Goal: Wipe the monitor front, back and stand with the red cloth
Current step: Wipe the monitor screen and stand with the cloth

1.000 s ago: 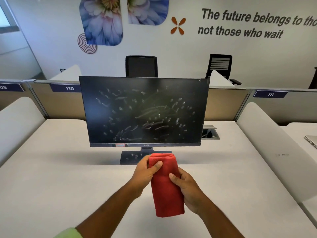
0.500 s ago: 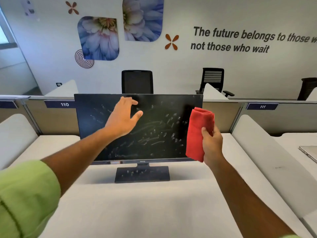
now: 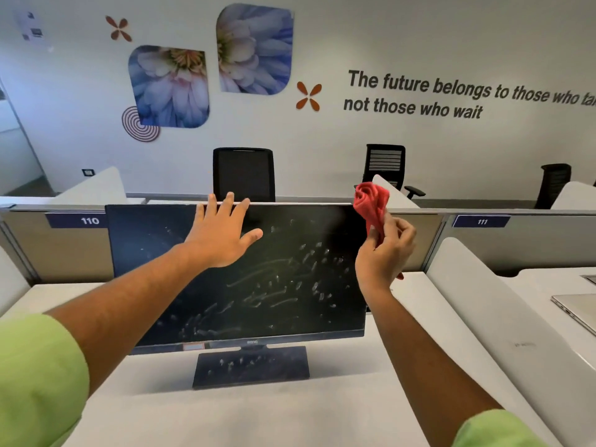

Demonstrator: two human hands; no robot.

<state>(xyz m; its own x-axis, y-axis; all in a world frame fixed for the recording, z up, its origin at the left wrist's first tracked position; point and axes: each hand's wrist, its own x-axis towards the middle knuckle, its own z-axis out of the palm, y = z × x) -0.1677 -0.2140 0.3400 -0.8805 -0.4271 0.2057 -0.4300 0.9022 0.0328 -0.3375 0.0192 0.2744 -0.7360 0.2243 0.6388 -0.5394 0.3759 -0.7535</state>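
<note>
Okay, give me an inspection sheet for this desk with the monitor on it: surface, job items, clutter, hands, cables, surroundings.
Surface: white desk, bare in front of the monitor.
Job's things: monitor upright, screen covered in whitish smears; stand base also spotted; red cloth bunched, at the monitor's top right corner.
Clutter: laptop closed on the neighbouring desk to the right.
Hands: left hand open, fingers over the monitor's top edge; right hand shut on the red cloth.
Cables: nothing seen.
Surroundings: desk dividers labelled 110 and 111, black office chairs, wall with flower prints and lettering.
</note>
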